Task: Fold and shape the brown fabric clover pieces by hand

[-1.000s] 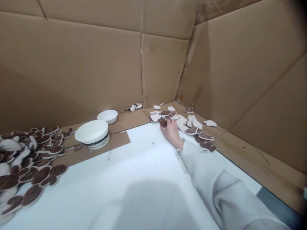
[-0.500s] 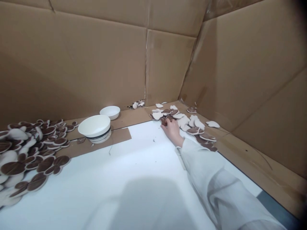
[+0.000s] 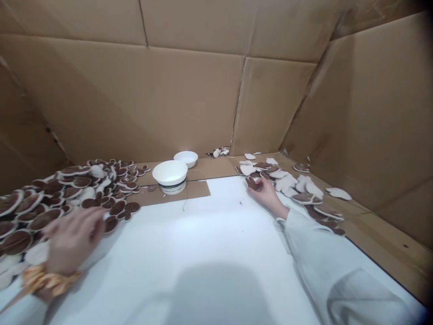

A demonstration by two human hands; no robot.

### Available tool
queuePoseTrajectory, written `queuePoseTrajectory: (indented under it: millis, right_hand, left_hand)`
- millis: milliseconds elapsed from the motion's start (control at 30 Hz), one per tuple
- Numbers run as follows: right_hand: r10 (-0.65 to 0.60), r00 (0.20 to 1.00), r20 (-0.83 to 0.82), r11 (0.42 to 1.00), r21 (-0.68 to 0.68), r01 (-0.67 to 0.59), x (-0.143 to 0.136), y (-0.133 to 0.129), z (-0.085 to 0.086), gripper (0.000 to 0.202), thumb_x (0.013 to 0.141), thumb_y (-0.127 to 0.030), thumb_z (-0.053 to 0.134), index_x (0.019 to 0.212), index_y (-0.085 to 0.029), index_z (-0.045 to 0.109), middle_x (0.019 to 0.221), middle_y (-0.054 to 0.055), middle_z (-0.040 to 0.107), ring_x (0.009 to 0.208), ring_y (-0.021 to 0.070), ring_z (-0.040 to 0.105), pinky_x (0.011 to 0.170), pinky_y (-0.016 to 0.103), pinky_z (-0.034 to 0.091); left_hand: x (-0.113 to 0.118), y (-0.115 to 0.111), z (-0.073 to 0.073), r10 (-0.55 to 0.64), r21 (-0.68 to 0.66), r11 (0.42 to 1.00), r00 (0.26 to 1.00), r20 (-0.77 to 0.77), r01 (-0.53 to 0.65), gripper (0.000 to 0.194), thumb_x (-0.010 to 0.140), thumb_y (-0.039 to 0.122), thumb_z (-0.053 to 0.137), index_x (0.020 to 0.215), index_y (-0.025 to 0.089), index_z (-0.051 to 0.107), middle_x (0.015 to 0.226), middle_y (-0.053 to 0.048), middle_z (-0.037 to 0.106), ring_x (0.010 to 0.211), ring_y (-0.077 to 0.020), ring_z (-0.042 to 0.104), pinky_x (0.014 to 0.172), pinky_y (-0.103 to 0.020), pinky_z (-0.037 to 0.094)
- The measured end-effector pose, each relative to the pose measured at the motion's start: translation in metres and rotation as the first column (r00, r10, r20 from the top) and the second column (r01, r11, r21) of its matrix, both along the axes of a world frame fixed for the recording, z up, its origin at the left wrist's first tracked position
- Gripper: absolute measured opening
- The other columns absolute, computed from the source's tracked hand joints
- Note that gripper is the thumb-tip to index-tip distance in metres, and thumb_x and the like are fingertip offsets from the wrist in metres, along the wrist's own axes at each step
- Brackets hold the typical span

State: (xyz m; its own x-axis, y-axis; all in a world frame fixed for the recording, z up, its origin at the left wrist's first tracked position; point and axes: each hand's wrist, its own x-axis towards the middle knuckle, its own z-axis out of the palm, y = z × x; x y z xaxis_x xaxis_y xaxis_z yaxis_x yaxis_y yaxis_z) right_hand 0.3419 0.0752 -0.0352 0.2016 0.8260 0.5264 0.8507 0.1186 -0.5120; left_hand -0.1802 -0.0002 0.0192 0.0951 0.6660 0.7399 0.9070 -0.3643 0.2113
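Note:
My right hand (image 3: 267,195) pinches a brown fabric piece (image 3: 252,183) at the near side of the right-hand pile (image 3: 286,183). The pieces there are flat, padded and rounded, brown on one face and white on the other. Motion blurs my left hand (image 3: 75,237), which wears an orange scrunchie (image 3: 49,280) at the wrist. It is over the near edge of a larger pile (image 3: 54,198) of similar brown-and-white pieces, some shaped like joined ovals. Whether it touches or holds one I cannot tell.
A white bowl (image 3: 170,171) with dark bands stands on a cardboard strip (image 3: 199,188), and a smaller white bowl (image 3: 186,158) is behind it. Cardboard walls (image 3: 189,99) enclose the white tabletop (image 3: 203,234). White scraps (image 3: 220,152) lie at a gap in the back wall.
The view has turned left, shifting everything rightward. My left hand has come into view over the left pile. My right hand now has a brown piece between its fingers, slightly apart from the pile.

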Motion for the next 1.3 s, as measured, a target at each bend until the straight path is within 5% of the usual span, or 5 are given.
queuePoseTrajectory:
  millis: [167, 467, 833, 1100, 1300]
  right_hand:
    - [0.197, 0.980, -0.013, 0.979, 0.061, -0.196, -0.039, -0.035, 0.009, 0.027, 0.066, -0.029, 0.063, 0.085, -0.018, 0.047, 0.091, 0.007, 0.049, 0.089, 0.0212, 0.049, 0.080, 0.036, 0.044]
    - [0.718, 0.674, -0.175, 0.674, -0.068, -0.735, -0.151, -0.119, 0.018, 0.037, 0.075, -0.012, 0.055, 0.108, -0.025, 0.046, 0.120, 0.010, 0.040, 0.115, 0.0206, 0.044, 0.093, 0.037, 0.044]
    - [0.795, 0.553, -0.250, 0.539, -0.127, -0.833, -0.193, -0.100, 0.016, 0.035, 0.076, -0.015, 0.058, 0.109, -0.022, 0.048, 0.123, 0.012, 0.039, 0.115, 0.0205, 0.045, 0.089, 0.034, 0.045]
    - [0.639, 0.619, -0.457, 0.653, -0.104, -0.751, -0.198, -0.112, 0.028, 0.030, 0.069, -0.010, 0.062, 0.097, -0.019, 0.054, 0.096, 0.005, 0.055, 0.089, 0.0150, 0.057, 0.081, 0.028, 0.045]
    - [0.609, 0.624, -0.490, 0.644, -0.154, -0.749, -0.193, -0.116, 0.033, 0.040, 0.065, -0.023, 0.072, 0.101, -0.021, 0.055, 0.088, 0.000, 0.055, 0.072, 0.0109, 0.049, 0.067, 0.023, 0.042]
  left_hand:
    - [0.060, -0.019, -0.028, -0.302, -0.160, 0.949, 0.928, -0.219, 0.271, 0.018, 0.079, 0.019, 0.052, 0.092, 0.023, 0.063, 0.093, -0.003, 0.070, 0.093, -0.0213, 0.059, 0.085, -0.035, 0.034]
    - [0.163, -0.044, -0.026, -0.286, -0.523, 0.601, 0.773, 0.566, 0.605, 0.037, 0.088, 0.033, 0.039, 0.122, 0.018, 0.039, 0.101, -0.008, 0.061, 0.088, -0.0191, 0.057, 0.082, -0.033, 0.042]
    - [0.153, -0.031, -0.038, -0.066, -0.436, 0.475, 0.525, 0.849, 0.765, 0.027, 0.085, 0.033, 0.045, 0.106, 0.016, 0.049, 0.101, -0.009, 0.060, 0.084, -0.0183, 0.060, 0.065, -0.027, 0.047]
    - [0.161, -0.029, -0.043, 0.088, -0.302, 0.445, 0.294, 0.952, 0.843, 0.044, 0.071, 0.050, 0.062, 0.100, 0.019, 0.049, 0.069, 0.000, 0.057, 0.055, -0.0111, 0.050, 0.054, -0.023, 0.041]
    - [0.155, -0.029, -0.041, 0.118, -0.393, 0.419, 0.380, 0.917, 0.818, 0.045, 0.058, 0.049, 0.073, 0.088, 0.019, 0.057, 0.082, -0.005, 0.062, 0.077, -0.0196, 0.060, 0.061, -0.024, 0.048]
